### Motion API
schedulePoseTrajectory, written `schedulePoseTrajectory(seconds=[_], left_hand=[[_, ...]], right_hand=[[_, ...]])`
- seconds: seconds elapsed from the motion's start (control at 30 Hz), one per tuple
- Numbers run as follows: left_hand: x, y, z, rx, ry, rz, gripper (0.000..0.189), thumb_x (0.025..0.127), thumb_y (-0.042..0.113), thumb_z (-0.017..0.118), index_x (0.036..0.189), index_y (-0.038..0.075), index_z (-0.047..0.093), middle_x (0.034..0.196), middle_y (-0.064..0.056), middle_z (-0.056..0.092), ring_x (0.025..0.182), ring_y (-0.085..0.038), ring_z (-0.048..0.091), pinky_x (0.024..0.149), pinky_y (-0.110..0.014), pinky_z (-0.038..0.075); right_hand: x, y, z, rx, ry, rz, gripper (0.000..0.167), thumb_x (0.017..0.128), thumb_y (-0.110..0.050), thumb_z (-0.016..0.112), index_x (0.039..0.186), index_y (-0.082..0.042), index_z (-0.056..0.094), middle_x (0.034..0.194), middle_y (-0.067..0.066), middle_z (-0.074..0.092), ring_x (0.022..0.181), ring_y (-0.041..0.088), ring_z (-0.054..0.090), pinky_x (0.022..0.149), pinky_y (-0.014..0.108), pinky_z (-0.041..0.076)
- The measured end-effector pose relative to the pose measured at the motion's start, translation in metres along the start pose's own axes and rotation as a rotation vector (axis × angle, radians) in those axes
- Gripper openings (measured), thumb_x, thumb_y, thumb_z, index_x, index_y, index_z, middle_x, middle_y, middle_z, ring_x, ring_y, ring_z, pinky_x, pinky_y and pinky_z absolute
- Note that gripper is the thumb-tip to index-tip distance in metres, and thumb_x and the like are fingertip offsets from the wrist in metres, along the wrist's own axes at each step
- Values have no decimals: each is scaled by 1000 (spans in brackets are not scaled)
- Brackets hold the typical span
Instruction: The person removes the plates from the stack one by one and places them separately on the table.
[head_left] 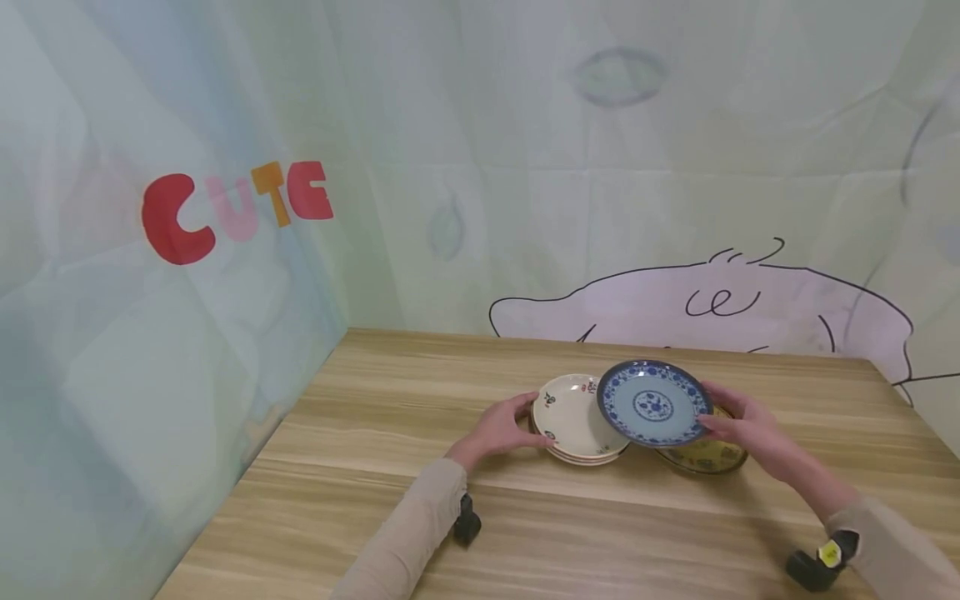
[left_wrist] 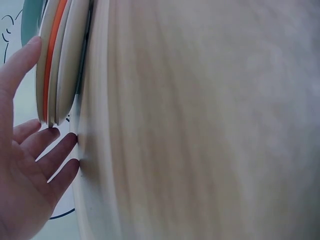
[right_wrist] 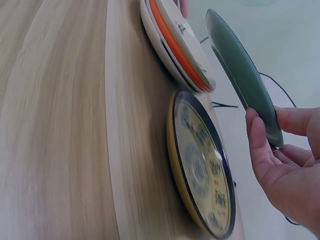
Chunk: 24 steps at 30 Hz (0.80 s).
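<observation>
My right hand (head_left: 753,425) pinches the right rim of a blue-and-white patterned plate (head_left: 655,405), thumb on one face and fingers on the other. In the right wrist view this plate (right_wrist: 245,75) is raised and seen edge-on, its underside greenish. Under it in the head view, a yellow plate with a dark rim (head_left: 705,454) lies on the table, partly covered. At the left edge of a stack of cream plates (head_left: 577,421), my left hand (head_left: 498,429) has its thumb and fingers spread along the rim. An orange-edged plate (left_wrist: 53,60) shows within that stack.
The wooden table (head_left: 360,500) runs back to a fabric backdrop (head_left: 450,167) with a cartoon drawing and coloured letters. The stack and the yellow plate (right_wrist: 197,165) stand close side by side. Dark wrist devices (head_left: 467,522) sit at both sleeves.
</observation>
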<state>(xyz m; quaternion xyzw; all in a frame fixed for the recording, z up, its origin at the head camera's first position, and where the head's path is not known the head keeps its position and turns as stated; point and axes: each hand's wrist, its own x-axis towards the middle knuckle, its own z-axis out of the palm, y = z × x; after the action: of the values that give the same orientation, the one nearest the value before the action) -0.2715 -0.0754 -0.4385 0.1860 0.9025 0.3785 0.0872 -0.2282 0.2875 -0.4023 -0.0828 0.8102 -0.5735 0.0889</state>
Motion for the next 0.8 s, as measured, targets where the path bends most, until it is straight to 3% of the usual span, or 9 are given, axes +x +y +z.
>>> schedulePoseTrajectory(seconds=[0.43, 0.67, 0.8], left_hand=[[2, -1, 1, 24, 5, 1, 91, 63, 47, 78, 138, 11, 38, 137, -7, 44, 122, -21, 45, 103, -35, 35], [2, 0, 0, 34, 1, -2, 90, 64, 46, 77, 138, 12, 38, 137, -6, 44, 122, -20, 45, 104, -35, 33], [0, 0, -1, 33, -1, -10, 90, 65, 46, 77, 138, 11, 38, 138, -6, 44, 123, -20, 44, 105, -36, 32]], right_hand=[[-20, 14, -30, -59, 50, 33, 72, 92, -20, 54, 140, 10, 9, 137, 36, 19, 88, -13, 48, 78, 19, 52], [-32, 24, -43, -48, 70, 24, 71, 93, -15, 52, 137, 16, 5, 133, 38, 17, 86, -9, 53, 76, 20, 52], [-35, 35, -55, -72, 90, 28, 71, 93, -13, 51, 137, 16, 4, 128, 25, 34, 84, -6, 56, 74, 19, 53]])
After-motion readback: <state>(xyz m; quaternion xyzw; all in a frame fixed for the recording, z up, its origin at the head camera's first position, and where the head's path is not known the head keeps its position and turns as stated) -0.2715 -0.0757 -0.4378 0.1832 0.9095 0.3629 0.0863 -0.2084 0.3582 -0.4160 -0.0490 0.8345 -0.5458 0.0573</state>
